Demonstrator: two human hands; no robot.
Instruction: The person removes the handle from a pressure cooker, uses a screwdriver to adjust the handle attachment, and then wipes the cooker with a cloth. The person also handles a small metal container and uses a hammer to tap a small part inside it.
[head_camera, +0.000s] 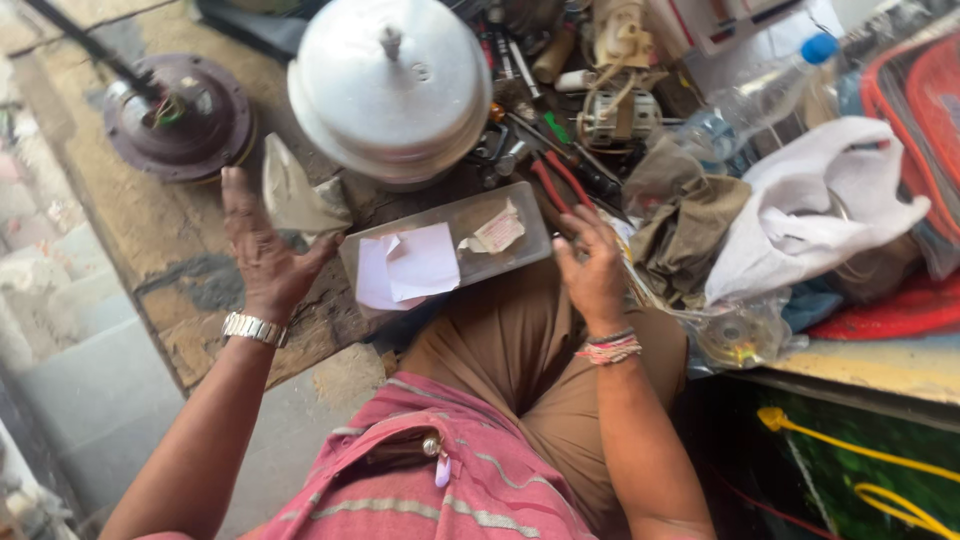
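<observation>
Status of work: disassembly stage, parts laid out.

The silver dome-shaped motor housing (390, 85) stands on the surface (140, 215), separated from the dark round motor unit (180, 115), which lies well apart to its left with wires showing at its centre. Judged from this layout, the two assemblies are already apart and neither is rejoined.

A shallow metal tray (520, 215) lies between the hands, just in front of the housing. It holds folded white papers (408, 268) and a small paper slip (497, 232); no small parts can be made out in it.

Left hand (262, 250): open, fingers spread, palm upward, holding nothing. A crumpled grey cloth (298, 195) lies just beside its fingertips.

Right hand (592, 270): loosely curled at the tray's right edge; whether it grips anything cannot be told. Red-handled pliers (560, 180) lie near it among loose tools.

Further right lie a heap of rags (690, 215), a white bag (820, 200) and a clear bottle with a blue cap (760, 95).

Remaining, by judgement: no tool is in hand and reassembly is not yet started.
</observation>
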